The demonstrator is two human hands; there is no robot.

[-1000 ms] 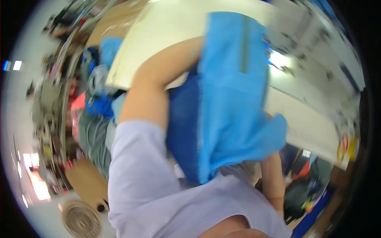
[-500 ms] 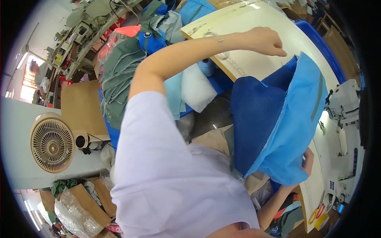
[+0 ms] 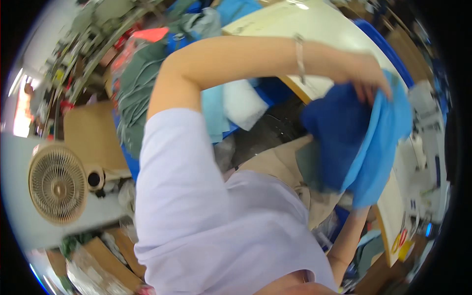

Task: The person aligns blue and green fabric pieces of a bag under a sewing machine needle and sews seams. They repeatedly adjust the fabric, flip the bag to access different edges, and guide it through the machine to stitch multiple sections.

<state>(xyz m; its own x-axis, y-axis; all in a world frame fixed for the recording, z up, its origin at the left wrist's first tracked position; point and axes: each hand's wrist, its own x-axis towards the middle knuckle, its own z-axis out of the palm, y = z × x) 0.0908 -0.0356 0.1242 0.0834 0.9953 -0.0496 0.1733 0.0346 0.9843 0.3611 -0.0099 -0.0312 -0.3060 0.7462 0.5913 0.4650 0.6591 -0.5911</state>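
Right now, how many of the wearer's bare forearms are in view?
2: the left forearm, ending in the left hand at the blue fabric; and the right forearm, below that fabric, the right hand apparently hidden behind it.

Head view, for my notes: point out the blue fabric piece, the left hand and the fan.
Blue fabric piece (image 3: 374, 152), head view: on its light-blue panel.
Left hand (image 3: 366, 73), head view: on its back.
Fan (image 3: 58, 188), head view: on its round grille.
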